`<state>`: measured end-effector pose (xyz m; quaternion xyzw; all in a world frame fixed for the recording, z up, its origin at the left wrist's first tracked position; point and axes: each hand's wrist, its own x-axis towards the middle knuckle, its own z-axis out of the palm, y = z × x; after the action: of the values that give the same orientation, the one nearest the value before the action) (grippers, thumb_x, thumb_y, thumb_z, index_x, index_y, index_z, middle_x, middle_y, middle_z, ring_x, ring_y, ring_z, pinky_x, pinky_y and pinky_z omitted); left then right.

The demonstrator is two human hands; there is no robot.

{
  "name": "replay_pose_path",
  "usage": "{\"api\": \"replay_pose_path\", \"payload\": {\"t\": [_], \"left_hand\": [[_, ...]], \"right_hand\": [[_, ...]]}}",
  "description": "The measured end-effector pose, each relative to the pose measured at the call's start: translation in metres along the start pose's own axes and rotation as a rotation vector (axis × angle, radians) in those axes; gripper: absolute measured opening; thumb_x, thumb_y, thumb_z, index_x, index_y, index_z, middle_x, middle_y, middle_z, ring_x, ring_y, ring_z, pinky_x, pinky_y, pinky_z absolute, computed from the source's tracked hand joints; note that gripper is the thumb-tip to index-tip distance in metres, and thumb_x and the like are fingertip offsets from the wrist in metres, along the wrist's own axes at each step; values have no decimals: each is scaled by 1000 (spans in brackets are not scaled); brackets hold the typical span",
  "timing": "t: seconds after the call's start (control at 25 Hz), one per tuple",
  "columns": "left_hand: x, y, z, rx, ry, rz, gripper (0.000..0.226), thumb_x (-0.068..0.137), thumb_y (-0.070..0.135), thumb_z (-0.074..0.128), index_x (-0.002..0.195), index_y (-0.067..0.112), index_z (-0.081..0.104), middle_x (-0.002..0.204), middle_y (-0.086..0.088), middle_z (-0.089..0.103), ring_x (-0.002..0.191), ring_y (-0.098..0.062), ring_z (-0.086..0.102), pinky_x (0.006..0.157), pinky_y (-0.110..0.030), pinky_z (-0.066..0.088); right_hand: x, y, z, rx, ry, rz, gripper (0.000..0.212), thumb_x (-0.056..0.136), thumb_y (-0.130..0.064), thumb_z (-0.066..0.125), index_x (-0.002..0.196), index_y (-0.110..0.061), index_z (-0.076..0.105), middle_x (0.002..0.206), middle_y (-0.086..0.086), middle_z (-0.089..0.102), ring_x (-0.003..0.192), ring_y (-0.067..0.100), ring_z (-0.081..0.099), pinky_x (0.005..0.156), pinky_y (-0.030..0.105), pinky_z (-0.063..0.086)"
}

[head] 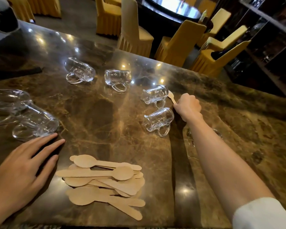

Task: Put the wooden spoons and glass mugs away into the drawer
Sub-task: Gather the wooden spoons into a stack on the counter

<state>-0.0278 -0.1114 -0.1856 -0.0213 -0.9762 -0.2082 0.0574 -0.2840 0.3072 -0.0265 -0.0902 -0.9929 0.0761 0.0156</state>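
Note:
A pile of several flat wooden spoons [104,180] lies near the front edge of the brown marble counter [96,113]. Several glass mugs lie on their sides: one at the back left [79,71], one at the back middle [117,77], two stacked toward the right [154,95] [158,120], and two at the far left [23,113]. My right hand [188,105] reaches out beside the right pair and pinches a single wooden spoon [171,96] by its handle. My left hand [23,166] rests flat on the counter, fingers straight, just left of the spoon pile.
Yellow-covered chairs [177,42] stand beyond the counter's far edge around a dark round table [172,9]. Dark shelving [271,38] fills the right side. A dark object [5,22] sits at the counter's far left corner. No drawer is in view.

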Motion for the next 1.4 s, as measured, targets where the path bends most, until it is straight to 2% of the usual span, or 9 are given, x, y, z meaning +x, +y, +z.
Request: {"api": "replay_pose_path", "payload": {"t": [0.2, 0.36, 0.44, 0.6, 0.72, 0.84, 1.08, 1.24, 1.4], "left_hand": [[6, 53, -40, 25, 37, 21, 52, 92, 49, 33, 142, 37, 37, 150, 15, 33, 137, -13, 33, 107, -46, 36], [4, 94, -66, 53, 106, 11, 50, 93, 42, 33, 133, 21, 53, 139, -2, 50, 128, -22, 44, 102, -45, 40], [4, 106, -74, 74, 93, -9, 51, 91, 39, 34, 131, 15, 56, 136, -6, 53, 126, -25, 46, 103, -42, 37], [2, 109, -77, 88, 70, -21, 51, 92, 38, 33, 132, 15, 55, 137, -6, 52, 128, -24, 46, 105, -40, 35], [1, 107, -76, 94, 73, -10, 50, 93, 38, 32, 132, 16, 55, 138, -5, 52, 128, -23, 44, 106, -37, 33], [0, 106, -76, 96, 73, -7, 50, 93, 38, 32, 132, 17, 54, 139, -4, 51, 129, -21, 43, 107, -34, 29], [-3, 108, -76, 104, 72, -16, 50, 93, 39, 32, 134, 18, 52, 140, -3, 49, 131, -18, 40, 107, -29, 24], [-4, 108, -76, 96, 66, -21, 46, 94, 34, 37, 135, 18, 51, 141, -2, 48, 132, -19, 40, 109, -30, 25], [-4, 110, -76, 83, 69, -25, 46, 93, 33, 39, 135, 18, 51, 141, -2, 48, 132, -18, 40, 108, -31, 25]], "right_hand": [[-3, -2, -6, 34, 55, 54, 29, 84, -35, 68, 91, -8, 66, 89, 8, 67, 82, 26, 63, 72, 39, 55], [-9, 0, -39, 86, 149, 115, 33, 82, -39, 69, 96, -10, 72, 90, 9, 69, 85, 27, 64, 74, 43, 55], [-27, -4, -58, 176, 192, 30, 27, 83, -38, 69, 94, -13, 74, 85, 6, 69, 78, 21, 61, 65, 36, 51], [-99, -35, -90, 336, 154, -338, 15, 80, -35, 71, 90, -23, 73, 69, -8, 64, 64, 4, 58, 55, 20, 43], [-157, -59, -96, 333, -66, -533, 13, 75, -37, 69, 87, -33, 67, 68, -20, 58, 61, 0, 57, 51, 13, 41], [-200, -74, -83, 321, -247, -651, 19, 69, -44, 62, 84, -35, 70, 68, -18, 62, 61, 1, 58, 54, 19, 48], [-242, -79, -35, 203, -309, -807, 22, 78, -45, 57, 91, -34, 70, 83, -20, 64, 66, -2, 49, 60, 21, 48], [-252, -72, -19, 174, -278, -823, 18, 80, -43, 58, 90, -35, 70, 83, -19, 63, 63, -1, 44, 56, 21, 44], [-253, -69, -16, 149, -293, -844, 21, 82, -45, 54, 93, -35, 69, 84, -19, 62, 64, 0, 45, 59, 22, 48]]}}
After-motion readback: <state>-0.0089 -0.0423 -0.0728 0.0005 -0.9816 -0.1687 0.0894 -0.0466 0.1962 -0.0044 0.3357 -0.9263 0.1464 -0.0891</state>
